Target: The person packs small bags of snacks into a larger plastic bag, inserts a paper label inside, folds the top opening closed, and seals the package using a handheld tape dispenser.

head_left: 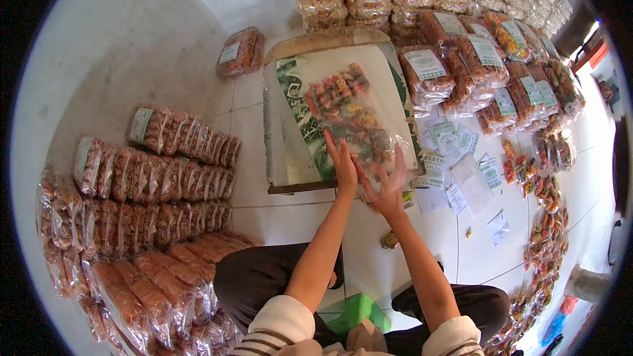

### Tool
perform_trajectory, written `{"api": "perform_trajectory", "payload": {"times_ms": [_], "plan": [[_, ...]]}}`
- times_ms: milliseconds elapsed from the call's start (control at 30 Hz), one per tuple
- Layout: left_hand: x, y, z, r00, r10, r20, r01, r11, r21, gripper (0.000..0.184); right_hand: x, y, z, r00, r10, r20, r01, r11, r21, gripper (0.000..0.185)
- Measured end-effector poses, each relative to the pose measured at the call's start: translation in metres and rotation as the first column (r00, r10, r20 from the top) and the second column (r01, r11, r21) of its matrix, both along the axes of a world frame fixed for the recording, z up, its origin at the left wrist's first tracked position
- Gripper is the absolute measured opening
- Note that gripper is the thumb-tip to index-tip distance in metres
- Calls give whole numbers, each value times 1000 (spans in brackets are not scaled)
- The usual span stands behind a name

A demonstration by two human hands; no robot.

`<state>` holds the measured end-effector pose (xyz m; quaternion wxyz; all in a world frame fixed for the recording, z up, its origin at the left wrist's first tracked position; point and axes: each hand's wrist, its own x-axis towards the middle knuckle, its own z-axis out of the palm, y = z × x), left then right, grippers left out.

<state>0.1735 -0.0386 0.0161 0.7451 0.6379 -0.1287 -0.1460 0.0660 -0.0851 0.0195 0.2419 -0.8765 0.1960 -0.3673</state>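
A clear plastic bag of red, yellow and brown snacks lies on a low board with a white and green printed surface. My left hand rests at the bag's lower left edge, its fingers stretched out and pointing up along the bag. My right hand is at the bag's near right end, fingers spread and slightly blurred, over the clear plastic. The bag's near end is partly hidden by my hands.
Bagged brown snacks stand in rows on the left. More labelled bags are piled at the right, near loose labels. Loose snacks run along the right floor. A green object sits between my legs.
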Motion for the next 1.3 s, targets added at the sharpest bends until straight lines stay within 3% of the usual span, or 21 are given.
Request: {"api": "perform_trajectory", "payload": {"times_ms": [100,133,167,200,233,300,433,500,633,700,833,900,1033,1100,1133,1200,1233,1300], "plan": [[-3,1,5,984,-36,-176,16,993,-113,65,7,-7,-12,992,95,85,-105,986,128,42],[0,1,2,997,-17,-78,13,999,-51,64,8,-8,-17,992,97,86,-107,986,128,42],[2,0,-1,1000,-3,20,2,1000,8,64,9,-10,-22,989,77,128,-111,951,288,39],[1,-1,1,1000,0,19,0,1000,6,64,10,-10,-16,985,49,165,-118,891,439,37],[-1,-1,2,1000,2,-1,-2,1000,13,64,11,-9,-11,985,50,163,-117,892,437,37],[-4,-1,4,1000,0,-24,1,1000,24,63,17,-8,1,983,-173,64,66,653,755,48],[-3,-1,2,999,0,-32,1,1000,8,63,34,-13,-11,972,-234,6,175,741,648,51],[-3,-2,0,1000,-4,-29,3,1000,-14,64,35,-11,-2,941,-295,-167,336,875,349,52],[-2,-2,1,1000,16,-5,-16,1000,24,65,31,-20,1,949,-273,-155,314,801,511,47],[-4,-2,-2,1000,21,-11,-20,999,26,65,23,-21,-5,955,-273,-118,271,634,724,38],[-4,-1,-3,1000,29,-1,-29,999,-14,67,9,-22,-27,969,-246,-34,193,660,726,31],[-5,-1,-2,1000,28,-12,-28,999,-25,68,5,-20,-20,983,-170,-69,174,740,649,27],[-3,-1,-1,1000,26,-11,-27,999,-34,68,6,-11,-5,970,-242,-39,212,752,625,29],[-4,-1,0,999,25,-28,-25,999,-27,68,5,-15,-11,927,-362,-92,374,907,195,26],[-4,0,-1,1000,21,-12,-22,1000,-20,68,4,-15,-12,927,-363,-93,375,907,194,26],[-4,0,-1,1000,19,5,-19,1000,-12,67,4,-15,-9,927,-360,-103,369,832,414,26],[-4,0,0,1000,22,3,-22,1000,-1,67,4,-14,-5,928,-359,-102,368,832,414,26],[-4,0,0,1000,28,0,-28,1000,9,67,1,-7,0,955,-289,68,183,754,631,27]]}}
